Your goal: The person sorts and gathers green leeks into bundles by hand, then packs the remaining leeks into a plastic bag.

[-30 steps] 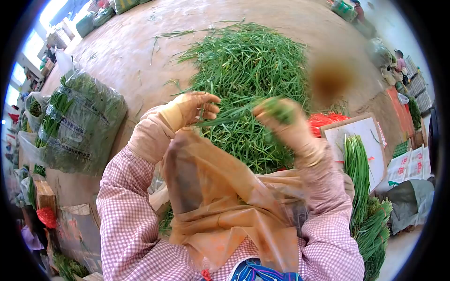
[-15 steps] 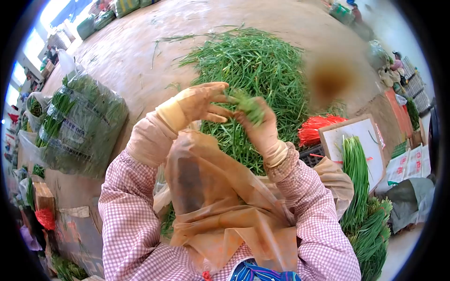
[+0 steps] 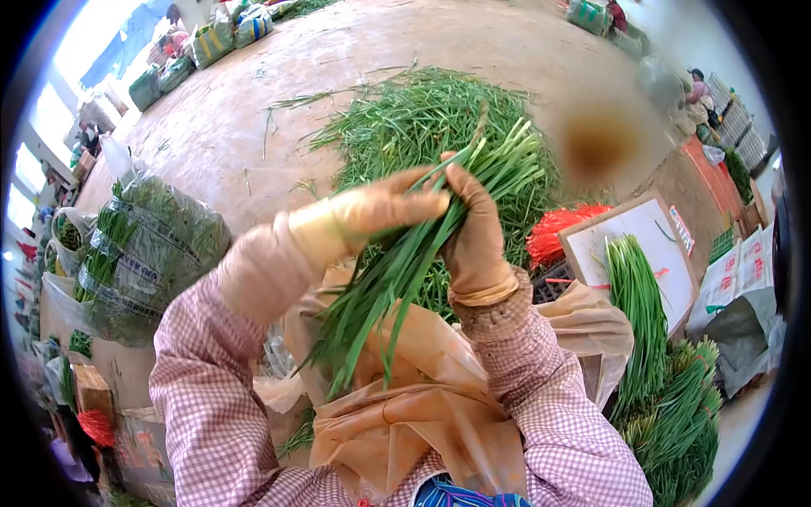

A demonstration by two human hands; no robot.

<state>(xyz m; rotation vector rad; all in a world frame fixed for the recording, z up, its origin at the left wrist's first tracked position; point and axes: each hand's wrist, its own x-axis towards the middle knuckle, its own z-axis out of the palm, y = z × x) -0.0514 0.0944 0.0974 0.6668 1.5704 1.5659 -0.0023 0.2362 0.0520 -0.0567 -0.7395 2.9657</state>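
Observation:
My right hand (image 3: 475, 232), in a tan glove, is closed around a bunch of garlic chives (image 3: 395, 275). The pale cut ends point up and right, while the green leaves hang down and left over my lap. My left hand (image 3: 384, 203), gloved too and slightly blurred, lies across the bunch with its fingers stretched out against the leaves. Beyond both hands a large heap of loose garlic chives (image 3: 405, 114) covers the floor. A translucent brown apron (image 3: 397, 422) is spread over my lap below the leaves.
At right, red ties (image 3: 553, 232) lie beside a white board (image 3: 621, 241). A neat bundle of chives (image 3: 638, 313) leans on the board, above more bundles (image 3: 676, 422). A plastic-wrapped bale (image 3: 156, 253) stands at left. Sacks (image 3: 211, 42) and people are farther back.
A small blurred clump between my hands has given way to a full bunch hanging toward my lap. My left hand has moved right and down onto the leaves. The view has shifted slightly.

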